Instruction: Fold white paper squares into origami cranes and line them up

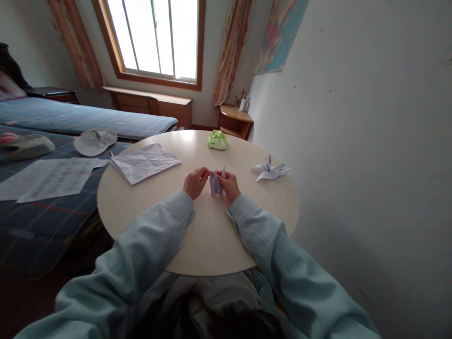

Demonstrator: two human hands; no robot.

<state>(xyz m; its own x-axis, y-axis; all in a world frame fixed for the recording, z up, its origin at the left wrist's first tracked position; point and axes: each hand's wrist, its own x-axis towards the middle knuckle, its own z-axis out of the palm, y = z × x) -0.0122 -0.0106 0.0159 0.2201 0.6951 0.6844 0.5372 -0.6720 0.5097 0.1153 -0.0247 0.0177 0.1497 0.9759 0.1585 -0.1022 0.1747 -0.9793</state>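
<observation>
A small folded paper piece (214, 184), pale lilac with pointed tips sticking up, is held just above the middle of the round table (212, 249). My right hand (230, 185) grips it from the right, fingers closed on it. On its left side my left hand (196, 182) pinches with thumb and forefinger at the tip of the same paper. To the right lies a finished-looking paper crane (270, 170) with spread wings. A creased white sheet of paper (146, 162) rests at the table's left.
A green tissue pack (217, 140) stands at the table's far edge. Left of the table is a bed (52, 230) with printed sheets (52, 179) and a pale cap (95, 142) on it. A white wall (370, 165) rises close on the right.
</observation>
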